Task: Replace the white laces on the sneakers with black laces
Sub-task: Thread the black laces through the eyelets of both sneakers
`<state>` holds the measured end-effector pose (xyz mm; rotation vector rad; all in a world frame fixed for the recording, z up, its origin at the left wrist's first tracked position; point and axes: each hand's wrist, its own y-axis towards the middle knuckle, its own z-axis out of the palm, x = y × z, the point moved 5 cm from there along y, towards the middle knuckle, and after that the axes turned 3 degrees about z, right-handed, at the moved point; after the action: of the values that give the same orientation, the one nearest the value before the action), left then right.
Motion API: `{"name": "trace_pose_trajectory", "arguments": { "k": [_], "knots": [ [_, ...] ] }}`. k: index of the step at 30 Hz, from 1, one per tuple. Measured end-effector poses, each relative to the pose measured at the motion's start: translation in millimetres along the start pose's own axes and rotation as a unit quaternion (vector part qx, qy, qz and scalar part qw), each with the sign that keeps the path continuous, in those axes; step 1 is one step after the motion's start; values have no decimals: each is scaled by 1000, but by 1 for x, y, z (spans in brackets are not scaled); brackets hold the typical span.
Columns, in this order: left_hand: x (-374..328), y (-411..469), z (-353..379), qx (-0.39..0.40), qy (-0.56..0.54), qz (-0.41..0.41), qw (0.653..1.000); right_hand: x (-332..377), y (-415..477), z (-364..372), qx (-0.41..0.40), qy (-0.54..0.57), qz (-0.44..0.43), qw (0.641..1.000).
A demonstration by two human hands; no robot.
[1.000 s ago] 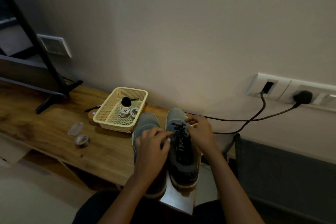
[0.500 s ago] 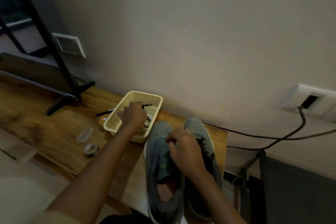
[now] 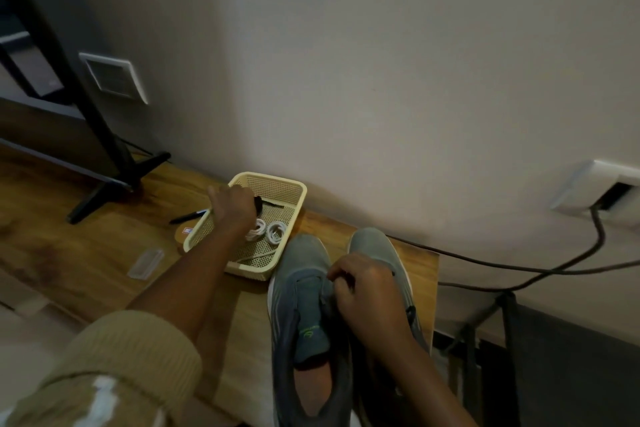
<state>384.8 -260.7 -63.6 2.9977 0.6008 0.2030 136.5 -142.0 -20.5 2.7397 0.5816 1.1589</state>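
Two grey sneakers stand side by side on the wooden table. The left sneaker (image 3: 304, 302) has no lace and its tongue lies bare. The right sneaker (image 3: 375, 246) is largely hidden under my right hand (image 3: 367, 291), whose fingers curl on its upper. My left hand (image 3: 232, 208) reaches into the cream plastic basket (image 3: 292, 218) and closes round the coiled black lace (image 3: 258, 205), of which only a dark bit shows. Two white lace coils (image 3: 273, 231) lie on the basket floor beside that hand.
A black marker (image 3: 188, 217) and a brown tape roll (image 3: 183, 233) lie left of the basket, a clear plastic case (image 3: 145, 263) nearer me. A black monitor stand (image 3: 104, 180) is at the left. Dark cables (image 3: 519, 267) run from a wall socket (image 3: 602, 191) past the table's right edge.
My left hand left the sneakers, went into the basket and now closes on the black lace. My right hand stays on the right sneaker. The view has swung left and down.
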Motion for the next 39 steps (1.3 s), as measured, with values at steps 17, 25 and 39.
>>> {"name": "trace_pose_trajectory", "arguments": {
  "k": [17, 25, 39],
  "knots": [
    [-2, -203, -109, -29, -822, -163, 545, -17, -9, -13, 165, -230, 91, 955],
    [-19, -212, -60, 39, -858, -195, 473, 12, 13, -25, -23, 79, 125, 989],
    [-11, -193, -56, 75, -701, -11, 709, 16, 16, -7, 3, 309, 174, 935]
  ]
}}
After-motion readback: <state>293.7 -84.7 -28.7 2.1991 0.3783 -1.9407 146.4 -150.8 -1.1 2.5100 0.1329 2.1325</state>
